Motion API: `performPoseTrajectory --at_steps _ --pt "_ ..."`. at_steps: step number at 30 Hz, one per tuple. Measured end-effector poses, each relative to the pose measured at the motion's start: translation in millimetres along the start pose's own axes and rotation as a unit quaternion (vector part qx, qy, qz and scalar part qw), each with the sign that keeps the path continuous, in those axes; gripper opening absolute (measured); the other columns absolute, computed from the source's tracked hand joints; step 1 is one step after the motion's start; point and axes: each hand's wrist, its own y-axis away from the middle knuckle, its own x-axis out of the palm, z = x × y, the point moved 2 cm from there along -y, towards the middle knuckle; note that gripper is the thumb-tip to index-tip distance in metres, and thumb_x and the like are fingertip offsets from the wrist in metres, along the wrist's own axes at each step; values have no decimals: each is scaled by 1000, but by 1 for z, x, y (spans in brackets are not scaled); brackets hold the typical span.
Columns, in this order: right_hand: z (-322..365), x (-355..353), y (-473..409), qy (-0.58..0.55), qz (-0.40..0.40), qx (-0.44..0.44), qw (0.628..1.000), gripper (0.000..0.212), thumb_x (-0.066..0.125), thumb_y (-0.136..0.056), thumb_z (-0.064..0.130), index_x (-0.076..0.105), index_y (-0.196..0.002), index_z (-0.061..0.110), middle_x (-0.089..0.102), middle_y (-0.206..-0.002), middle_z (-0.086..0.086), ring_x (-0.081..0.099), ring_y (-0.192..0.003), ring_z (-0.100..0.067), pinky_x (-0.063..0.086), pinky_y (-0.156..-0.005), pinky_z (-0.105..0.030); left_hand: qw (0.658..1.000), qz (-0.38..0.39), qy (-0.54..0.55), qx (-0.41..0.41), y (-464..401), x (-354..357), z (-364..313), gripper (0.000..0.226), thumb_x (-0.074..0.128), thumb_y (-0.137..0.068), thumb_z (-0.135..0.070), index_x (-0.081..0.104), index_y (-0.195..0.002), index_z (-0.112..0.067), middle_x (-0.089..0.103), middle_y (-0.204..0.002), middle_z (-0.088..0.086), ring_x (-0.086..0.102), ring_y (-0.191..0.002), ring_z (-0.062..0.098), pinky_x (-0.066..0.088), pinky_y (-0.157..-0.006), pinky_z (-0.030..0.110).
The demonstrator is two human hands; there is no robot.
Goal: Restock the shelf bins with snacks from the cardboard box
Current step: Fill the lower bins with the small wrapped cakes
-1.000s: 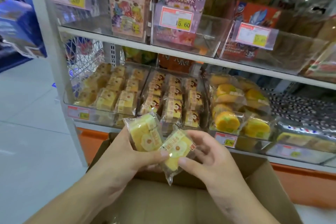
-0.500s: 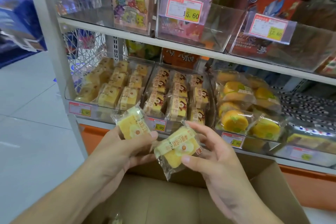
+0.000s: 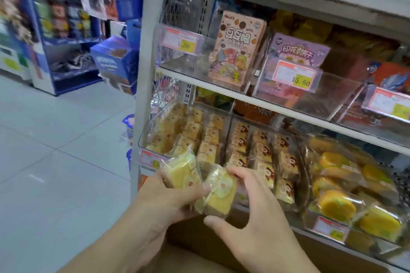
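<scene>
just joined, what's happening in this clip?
A person is restocking a shop shelf. The left hand holds one wrapped yellow cake, and the right hand grips a second cake beside it. Both cakes are in front of the lower bins, which already hold rows of similar cakes, and neither is in a bin yet. The cardboard box sits open below the hands.

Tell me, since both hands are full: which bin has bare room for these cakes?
The upper left bin is bare left of the pink box. The lower cake bins and the round-cake bin are crowded.
</scene>
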Motion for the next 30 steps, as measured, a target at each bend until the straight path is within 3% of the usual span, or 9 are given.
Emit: performPoseTrajectory --at_steps 3,8,13,18,21,27,30 --pt "16 14 -34 53 1 -53 997 76 77 -81 67 37 -144 51 36 -137 35 33 -133 10 38 -112 -20 1000 -14 6 8 -13 -28 -21 54 85 -84 -8 62 -133 -6 79 -115 16 78 -101 36 65 -84 53" --pt "35 44 -97 31 -6 -35 999 70 84 -82 55 44 -139 48 48 -133 27 44 -125 3 39 -103 -20 993 -118 -4 14 -41 -90 -48 38 78 -93 -12 60 -125 -3 76 -115 21 79 -95 39 65 -84 54" --pt "40 81 -174 21 9 -19 1000 68 84 -83 51 41 -136 53 55 -138 15 54 -126 -10 52 -106 -40 975 -217 -47 25 -53 -126 -54 39 77 -94 -22 56 -124 -8 72 -109 17 79 -89 31 66 -80 47" --pt "33 116 -216 108 53 -30 992 69 76 -90 53 40 -149 43 55 -145 6 51 -135 -18 48 -112 -41 976 -212 -43 5 -56 -123 -54 45 81 -92 -27 52 -122 -12 73 -109 14 80 -86 29 67 -79 49" --pt "29 126 -223 178 35 -48 982 69 69 -95 54 41 -156 34 51 -153 6 44 -143 -19 42 -118 -44 977 -208 -47 6 -57 -118 -53 38 81 -92 -25 55 -117 -16 76 -105 13 80 -83 27 67 -78 50" --pt "24 130 -227 238 13 -60 969 65 61 -95 64 46 -152 35 50 -153 5 35 -145 -23 35 -119 -45 986 -165 -23 0 -57 -112 -54 36 81 -91 -16 62 -121 -15 77 -106 17 81 -80 31 68 -76 45" --pt "27 124 -225 234 60 -38 970 70 57 -96 65 38 -158 39 36 -166 3 16 -155 -26 22 -127 -49 990 -137 40 -8 -54 -111 -55 30 78 -92 -12 67 -119 -7 80 -100 20 80 -86 37 67 -79 47"
